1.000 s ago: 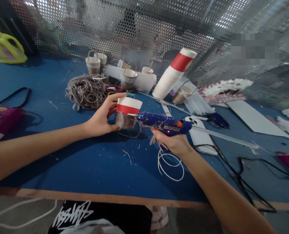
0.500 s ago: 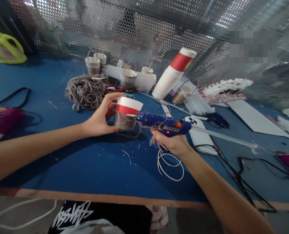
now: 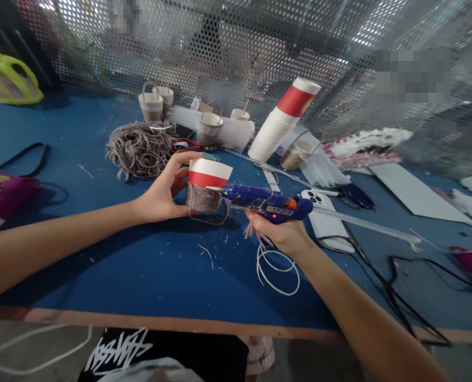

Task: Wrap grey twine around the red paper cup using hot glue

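Note:
My left hand point(image 3: 162, 191) grips a red and white paper cup point(image 3: 211, 172) from its left side. Grey-brown cord point(image 3: 202, 199) is wound round the cup's lower part, and a loose end curls below it. In my right hand point(image 3: 277, 233) is a blue hot glue gun point(image 3: 259, 199), its small orange light lit. The gun's metal nozzle points left and meets or nearly meets the upper edge of the wound cord. A clear glue stick point(image 3: 373, 228) juts from the gun's back.
Behind the cup lie a heap of grey cord point(image 3: 140, 148), red-handled pliers point(image 3: 186, 144), several small cord-wrapped cups and a leaning stack of paper cups point(image 3: 275, 132). A white phone point(image 3: 329, 223) and black cables point(image 3: 379, 281) lie right. A perforated metal screen point(image 3: 220, 48) stands at the back.
Almost nothing differs. The cup and my left hand have shifted very slightly left, and the glue gun keeps its place at the cord.

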`<state>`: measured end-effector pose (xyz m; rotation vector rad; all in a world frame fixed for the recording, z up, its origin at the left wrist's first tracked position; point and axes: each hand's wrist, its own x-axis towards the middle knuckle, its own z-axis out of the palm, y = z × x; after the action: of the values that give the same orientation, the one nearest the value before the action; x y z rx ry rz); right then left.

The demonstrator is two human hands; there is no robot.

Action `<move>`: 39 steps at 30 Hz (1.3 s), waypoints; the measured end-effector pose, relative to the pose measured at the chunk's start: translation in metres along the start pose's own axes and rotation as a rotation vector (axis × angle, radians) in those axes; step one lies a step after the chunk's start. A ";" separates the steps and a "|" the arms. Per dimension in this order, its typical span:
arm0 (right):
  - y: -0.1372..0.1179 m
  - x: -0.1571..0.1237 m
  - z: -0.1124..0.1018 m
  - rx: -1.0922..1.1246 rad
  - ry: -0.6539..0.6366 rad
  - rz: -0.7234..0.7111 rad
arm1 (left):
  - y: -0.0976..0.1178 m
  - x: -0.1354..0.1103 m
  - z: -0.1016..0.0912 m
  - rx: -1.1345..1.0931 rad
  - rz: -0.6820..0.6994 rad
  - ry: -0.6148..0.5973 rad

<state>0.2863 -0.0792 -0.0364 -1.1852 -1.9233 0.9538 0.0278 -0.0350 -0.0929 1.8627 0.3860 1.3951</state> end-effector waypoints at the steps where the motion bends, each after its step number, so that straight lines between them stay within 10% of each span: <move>1: 0.000 0.000 0.000 -0.001 -0.010 0.003 | 0.000 0.000 0.000 0.000 0.003 -0.002; 39: -0.003 -0.004 -0.002 0.000 0.025 0.082 | 0.000 0.000 -0.004 -0.021 -0.008 -0.032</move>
<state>0.2882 -0.0829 -0.0329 -1.2789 -1.8678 0.9766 0.0239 -0.0336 -0.0923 1.8628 0.3612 1.3572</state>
